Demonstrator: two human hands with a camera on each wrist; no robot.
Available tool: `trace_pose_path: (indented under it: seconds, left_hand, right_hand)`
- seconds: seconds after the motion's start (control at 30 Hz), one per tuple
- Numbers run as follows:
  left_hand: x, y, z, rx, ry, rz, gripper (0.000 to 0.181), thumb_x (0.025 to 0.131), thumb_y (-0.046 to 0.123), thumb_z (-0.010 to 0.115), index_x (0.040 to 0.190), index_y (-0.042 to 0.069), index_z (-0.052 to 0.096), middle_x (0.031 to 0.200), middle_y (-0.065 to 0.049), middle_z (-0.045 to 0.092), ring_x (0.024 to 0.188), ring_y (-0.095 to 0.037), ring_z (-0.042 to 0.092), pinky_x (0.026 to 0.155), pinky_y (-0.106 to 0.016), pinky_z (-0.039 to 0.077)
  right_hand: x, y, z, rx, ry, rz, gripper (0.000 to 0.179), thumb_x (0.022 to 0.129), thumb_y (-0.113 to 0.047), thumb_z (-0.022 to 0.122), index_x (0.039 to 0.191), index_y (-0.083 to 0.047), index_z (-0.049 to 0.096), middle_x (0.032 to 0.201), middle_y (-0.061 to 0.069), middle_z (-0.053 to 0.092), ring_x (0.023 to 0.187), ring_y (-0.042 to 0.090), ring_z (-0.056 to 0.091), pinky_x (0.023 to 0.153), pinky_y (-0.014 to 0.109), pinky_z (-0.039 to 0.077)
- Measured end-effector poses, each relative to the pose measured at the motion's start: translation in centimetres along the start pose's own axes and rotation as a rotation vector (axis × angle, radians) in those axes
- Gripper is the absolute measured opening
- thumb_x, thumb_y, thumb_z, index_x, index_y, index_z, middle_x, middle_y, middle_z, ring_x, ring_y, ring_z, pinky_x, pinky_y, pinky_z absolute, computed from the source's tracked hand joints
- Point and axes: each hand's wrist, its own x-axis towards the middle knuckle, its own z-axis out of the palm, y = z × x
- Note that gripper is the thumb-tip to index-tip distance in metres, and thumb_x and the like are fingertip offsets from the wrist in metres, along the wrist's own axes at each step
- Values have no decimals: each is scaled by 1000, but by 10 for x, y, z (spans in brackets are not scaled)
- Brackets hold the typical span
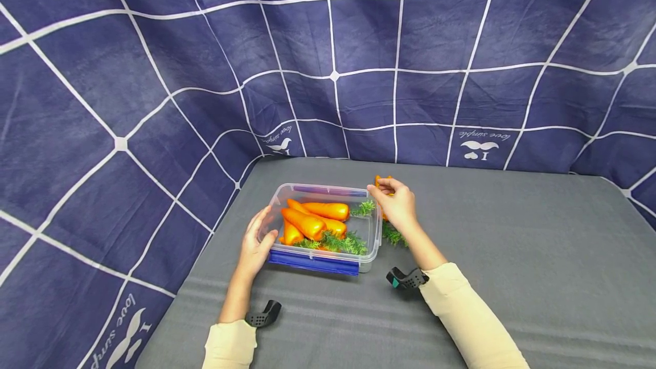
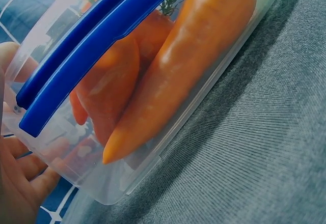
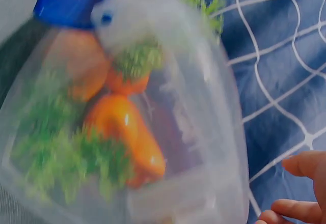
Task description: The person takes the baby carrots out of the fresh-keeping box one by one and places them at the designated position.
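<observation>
A clear plastic box [image 1: 365,267] with blue latches [image 1: 314,262] stands lidless on the grey cloth. Several glossy orange carrots [image 1: 306,223] with green leafy tops [image 1: 353,244] lie inside it. My left hand [image 1: 254,247] grips the box's left end, thumb at the front rim and fingers along the outer wall. Over the back right corner is my right hand [image 1: 400,203], its fingers loosely bent with nothing between them in the right wrist view. Partly hidden behind that hand, more orange carrot [image 1: 385,217] and leafy green [image 1: 393,234] lie just outside the box's right end.
Grey cloth [image 1: 512,255] covers the table. A dark blue curtain [image 1: 430,33] with white grid lines hangs behind the table and along its left side. Each wrist wears a black band, the left one [image 1: 263,315] and the right one [image 1: 407,278].
</observation>
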Motion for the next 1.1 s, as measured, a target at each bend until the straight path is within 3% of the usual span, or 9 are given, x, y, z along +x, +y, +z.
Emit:
trace_pose_path:
  seconds: [0.13,0.4,0.6,0.87,1.1]
  left_hand:
    - [0,3,0,3,-7,-7,53,84,-17,54,135,-22,38,138,-41,35,121,-58,41,104,-35,42]
    - [0,4,1,9,-6,-24,54,83,-19,53,135,-22,39,139,-40,36,121,-57,42,102,-60,34]
    - [0,3,1,0,-1,-27,54,83,-20,53,135,-22,38,139,-40,35,120,-58,41,104,-52,37]
    - [0,1,1,-5,2,-18,54,83,-20,52,134,-23,38,138,-41,35,120,-60,40,103,-37,43]
    - [0,6,1,-5,2,-21,52,84,-20,53,135,-22,38,138,-39,36,120,-59,40,105,-41,40]
  right_hand:
    - [-4,-11,8,37,-63,-7,42,88,-28,71,118,2,67,107,15,68,98,27,63,87,39,51]
    - [-15,-30,30,47,-166,-78,42,88,-26,72,116,3,66,104,17,68,95,28,64,86,40,53]
    - [-24,-41,52,1,-260,-109,45,86,-31,74,117,1,68,110,16,69,97,26,64,85,39,54]
    - [-37,-51,76,-26,-358,-140,44,85,-32,74,114,0,68,105,13,68,94,26,63,83,37,53]
    - [-45,-51,91,-156,-446,-167,52,82,-38,75,117,0,67,106,10,67,84,20,62,71,29,53]
